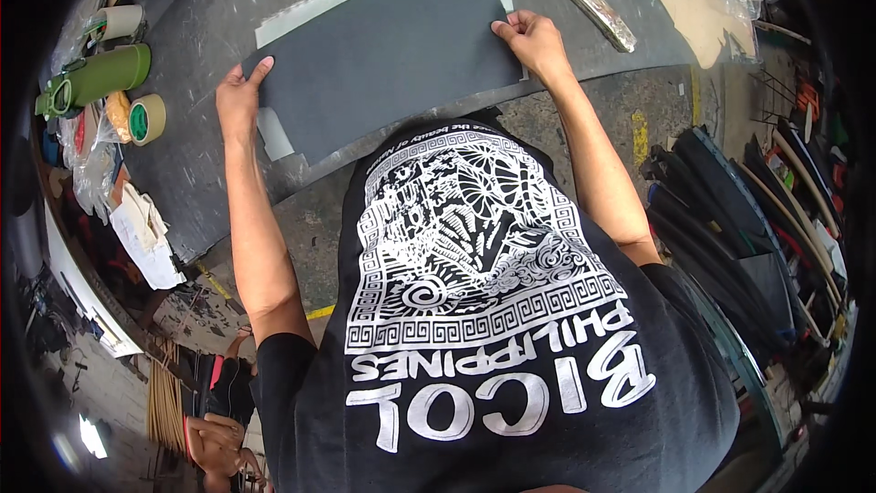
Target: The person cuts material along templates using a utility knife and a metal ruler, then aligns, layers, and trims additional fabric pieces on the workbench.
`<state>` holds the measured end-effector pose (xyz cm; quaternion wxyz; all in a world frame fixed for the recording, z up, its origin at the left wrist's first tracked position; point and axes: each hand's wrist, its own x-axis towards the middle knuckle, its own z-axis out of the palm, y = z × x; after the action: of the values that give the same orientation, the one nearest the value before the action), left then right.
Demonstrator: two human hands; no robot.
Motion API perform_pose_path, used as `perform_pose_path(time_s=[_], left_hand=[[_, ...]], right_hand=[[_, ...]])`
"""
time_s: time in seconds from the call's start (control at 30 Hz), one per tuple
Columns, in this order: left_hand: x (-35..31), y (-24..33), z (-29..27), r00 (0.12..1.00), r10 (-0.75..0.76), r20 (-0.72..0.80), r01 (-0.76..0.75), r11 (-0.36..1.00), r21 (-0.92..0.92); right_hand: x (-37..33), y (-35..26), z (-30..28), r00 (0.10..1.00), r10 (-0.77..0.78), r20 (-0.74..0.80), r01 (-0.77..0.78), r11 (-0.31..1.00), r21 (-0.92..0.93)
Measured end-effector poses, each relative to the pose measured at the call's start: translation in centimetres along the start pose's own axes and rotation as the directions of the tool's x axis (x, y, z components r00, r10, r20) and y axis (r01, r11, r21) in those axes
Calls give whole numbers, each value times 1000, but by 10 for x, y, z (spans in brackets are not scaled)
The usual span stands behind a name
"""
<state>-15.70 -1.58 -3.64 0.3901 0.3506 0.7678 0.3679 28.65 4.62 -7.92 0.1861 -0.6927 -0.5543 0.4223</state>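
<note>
A dark grey, flat sheet (pixel 392 55) is held by its two sides over the dark worktable (pixel 196 160). My left hand (pixel 241 96) pinches its left edge, thumb on top. At the far right corner, my right hand (pixel 534 41) grips the sheet between thumb and fingers. Beneath it lies a pale sheet (pixel 274 134), showing along the far edge and at the near left corner. The near edge of the dark sheet reaches the table's front edge, close to my black shirt (pixel 493 265).
Left on the table are a green bottle (pixel 100 76), a tape roll (pixel 148 120) and plastic bags. A long wrapped bar (pixel 584 0) lies beyond my right hand, near brown paper (pixel 698 9). Dark rolled material (pixel 721 210) stands at right; thin sticks (pixel 164 397) stand lower left.
</note>
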Motion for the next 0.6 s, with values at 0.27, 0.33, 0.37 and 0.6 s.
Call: perform_pose_path(time_s=[0.27,0.33,0.37,0.6], left_hand=[[-8,35,10,942,304,-145,-164,791,589],[0,29,10,938,320,-131,-185,785,592],[6,25,10,938,319,-133,-183,786,591],[22,10,8,949,305,-84,-158,685,711]], right_hand=[[-6,-2,5,999,-41,-24,40,998,-38],[-6,-4,6,999,-33,0,33,998,-54],[-4,-3,7,1000,-26,8,26,998,-54],[3,1,3,1000,5,-13,-6,1000,-30]])
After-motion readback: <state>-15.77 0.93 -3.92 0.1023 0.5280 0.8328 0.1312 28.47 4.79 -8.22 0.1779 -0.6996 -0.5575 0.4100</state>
